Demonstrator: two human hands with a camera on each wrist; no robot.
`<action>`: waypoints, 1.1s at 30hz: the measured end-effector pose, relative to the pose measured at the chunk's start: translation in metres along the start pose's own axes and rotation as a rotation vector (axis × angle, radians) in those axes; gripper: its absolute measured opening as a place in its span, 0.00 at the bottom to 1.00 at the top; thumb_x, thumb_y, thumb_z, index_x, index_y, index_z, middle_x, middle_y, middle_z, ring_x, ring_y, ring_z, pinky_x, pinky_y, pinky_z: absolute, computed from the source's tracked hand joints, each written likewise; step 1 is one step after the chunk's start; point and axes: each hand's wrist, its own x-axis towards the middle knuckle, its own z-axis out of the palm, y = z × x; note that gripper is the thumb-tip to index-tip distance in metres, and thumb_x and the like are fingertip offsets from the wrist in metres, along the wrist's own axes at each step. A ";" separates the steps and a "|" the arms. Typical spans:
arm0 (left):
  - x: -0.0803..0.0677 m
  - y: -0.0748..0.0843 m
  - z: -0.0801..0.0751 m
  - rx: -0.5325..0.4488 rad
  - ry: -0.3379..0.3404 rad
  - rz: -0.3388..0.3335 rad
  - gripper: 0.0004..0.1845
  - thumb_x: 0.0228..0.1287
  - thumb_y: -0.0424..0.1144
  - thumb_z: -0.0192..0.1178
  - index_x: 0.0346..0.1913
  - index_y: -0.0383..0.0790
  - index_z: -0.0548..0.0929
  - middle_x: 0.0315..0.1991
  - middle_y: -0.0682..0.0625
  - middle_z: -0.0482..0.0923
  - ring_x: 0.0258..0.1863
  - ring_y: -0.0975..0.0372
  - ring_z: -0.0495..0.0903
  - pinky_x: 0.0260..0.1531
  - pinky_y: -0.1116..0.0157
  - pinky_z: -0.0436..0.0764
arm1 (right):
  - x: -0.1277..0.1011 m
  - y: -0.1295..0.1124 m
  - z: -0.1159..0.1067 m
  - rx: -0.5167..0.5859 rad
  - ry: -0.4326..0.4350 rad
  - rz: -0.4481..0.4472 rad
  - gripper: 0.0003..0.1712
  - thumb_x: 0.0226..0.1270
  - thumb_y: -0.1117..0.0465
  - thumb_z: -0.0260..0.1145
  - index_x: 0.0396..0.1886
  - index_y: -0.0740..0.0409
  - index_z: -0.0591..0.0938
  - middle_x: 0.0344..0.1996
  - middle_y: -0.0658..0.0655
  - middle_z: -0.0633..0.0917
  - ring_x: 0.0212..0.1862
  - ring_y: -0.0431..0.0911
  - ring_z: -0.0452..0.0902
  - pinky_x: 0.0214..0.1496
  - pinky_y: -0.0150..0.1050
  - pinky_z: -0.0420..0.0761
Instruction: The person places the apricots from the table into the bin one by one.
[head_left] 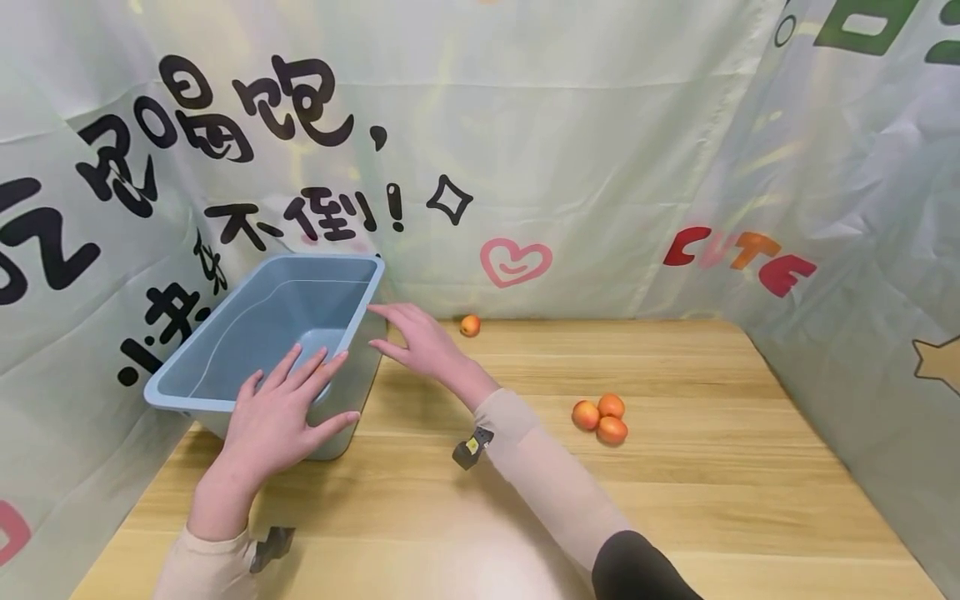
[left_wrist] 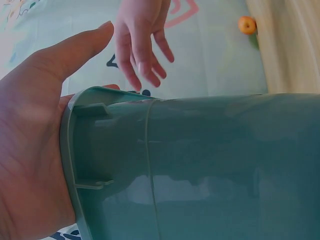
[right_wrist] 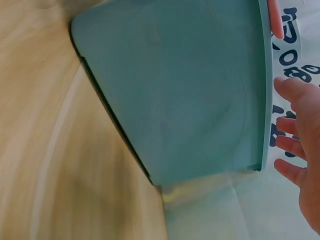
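Observation:
A blue-grey plastic tub (head_left: pixel 197 404) stands at the left of the wooden table, its open top facing up. My left hand (head_left: pixel 273 421) lies over the tub's near rim with fingers spread and straight, some reaching above the opening. In the left wrist view, the palm meets the rim of the tub (left_wrist: pixel 200 145). Beside the tub's right rim, my right hand (head_left: pixel 423 340) extends with straight, parted fingers and holds nothing. A small gap shows between its fingers and the tub (right_wrist: pixel 170 90) in the right wrist view.
Several small orange fruits lie on the table (head_left: pixel 697 500): a cluster (head_left: pixel 612 430) right of my right forearm and a single fruit (head_left: pixel 470 325) at the back edge. A printed cloth (head_left: pixel 585 167) hangs behind and along both sides.

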 end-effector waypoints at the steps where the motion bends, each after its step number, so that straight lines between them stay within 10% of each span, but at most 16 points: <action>1: 0.000 0.000 0.000 0.000 0.001 0.001 0.43 0.55 0.69 0.60 0.74 0.61 0.63 0.71 0.47 0.68 0.74 0.46 0.58 0.60 0.32 0.60 | -0.003 0.001 0.000 -0.001 0.002 0.003 0.32 0.69 0.46 0.63 0.69 0.52 0.71 0.64 0.53 0.78 0.67 0.46 0.71 0.73 0.38 0.67; 33: 0.001 -0.001 0.002 -0.005 -0.013 -0.007 0.44 0.55 0.71 0.58 0.74 0.62 0.61 0.72 0.48 0.66 0.75 0.47 0.56 0.61 0.33 0.59 | -0.096 0.036 -0.032 -0.091 0.022 -0.028 0.27 0.64 0.49 0.69 0.60 0.55 0.79 0.56 0.55 0.83 0.62 0.51 0.76 0.69 0.47 0.72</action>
